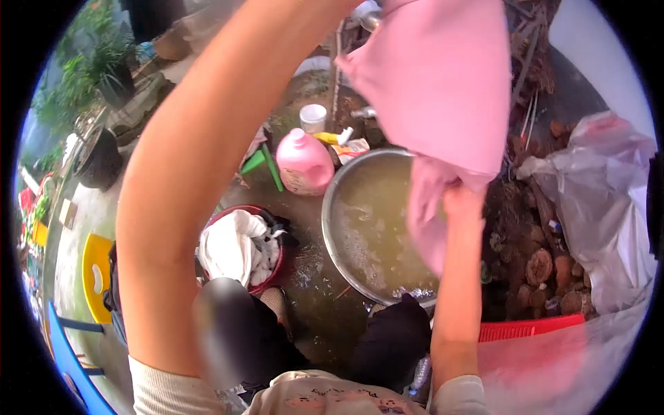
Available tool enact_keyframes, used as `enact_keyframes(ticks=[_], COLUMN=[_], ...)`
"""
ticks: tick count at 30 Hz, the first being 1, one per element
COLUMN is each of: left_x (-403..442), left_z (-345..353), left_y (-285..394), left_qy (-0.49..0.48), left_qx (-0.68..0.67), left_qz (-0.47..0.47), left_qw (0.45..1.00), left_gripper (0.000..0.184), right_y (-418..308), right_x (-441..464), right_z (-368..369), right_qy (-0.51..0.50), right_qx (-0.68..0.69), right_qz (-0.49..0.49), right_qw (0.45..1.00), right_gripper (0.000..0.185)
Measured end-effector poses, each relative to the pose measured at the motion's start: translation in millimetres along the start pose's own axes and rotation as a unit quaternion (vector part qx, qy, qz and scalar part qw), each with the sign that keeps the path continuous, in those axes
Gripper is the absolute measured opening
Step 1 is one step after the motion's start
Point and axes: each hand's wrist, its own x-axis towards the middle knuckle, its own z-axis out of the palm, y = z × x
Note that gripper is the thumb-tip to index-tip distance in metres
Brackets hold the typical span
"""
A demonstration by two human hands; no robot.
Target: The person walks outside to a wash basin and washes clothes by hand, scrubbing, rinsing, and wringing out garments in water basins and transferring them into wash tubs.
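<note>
A pink cloth [443, 83] hangs in front of me, held up over the right part of a metal basin [330, 238]. Murky, slightly foamy water [377, 228] fills the basin. My right hand [462, 198] is closed round the lower part of the cloth, above the basin's right side. My left arm reaches up past the top edge of the view, so the left hand is out of sight. A red tub [275, 273] with white and dark cloths [232, 245] in it stands left of the basin.
Behind the basin are a pink jug [299, 166], a white cup [313, 117] and a green object [271, 168]. At the left stand a yellow chair [97, 277] and a blue one [66, 363]. Rubble, plastic sheeting [602, 200] and a red plastic piece [529, 327] lie right.
</note>
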Motion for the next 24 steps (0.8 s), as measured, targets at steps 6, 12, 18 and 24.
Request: enact_keyframes(ticks=[6, 12, 18, 24], left_x=[-100.4, -289.5, -399.5, -389.8], left_z=[-76.0, -133.0, -103.9, -103.1], left_y=[-134.9, -308.3, -358.7, -416.3], left_qy=[0.098, 0.161, -0.149, -0.329], left_qx=[0.278, 0.483, 0.764, 0.675], left_qz=[-0.186, -0.36, -0.327, -0.455], left_qw=[0.937, 0.782, 0.536, 0.479], left_gripper=[0.025, 0.012, 0.051, 0.099], right_y=[-14.5, 59.9, 94.0, 153.3], right_x=[17.5, -19.9, -86.7, -109.9], right_z=[-72.0, -186.8, -249.4, -228.5], right_qy=[0.126, 0.033, -0.116, -0.171], right_qx=[-0.168, -0.58, -0.727, -0.778], right_qz=[0.045, -0.006, 0.184, 0.25], right_qw=[0.977, 0.814, 0.651, 0.551], right_gripper=[0.046, 0.031, 0.04, 0.075])
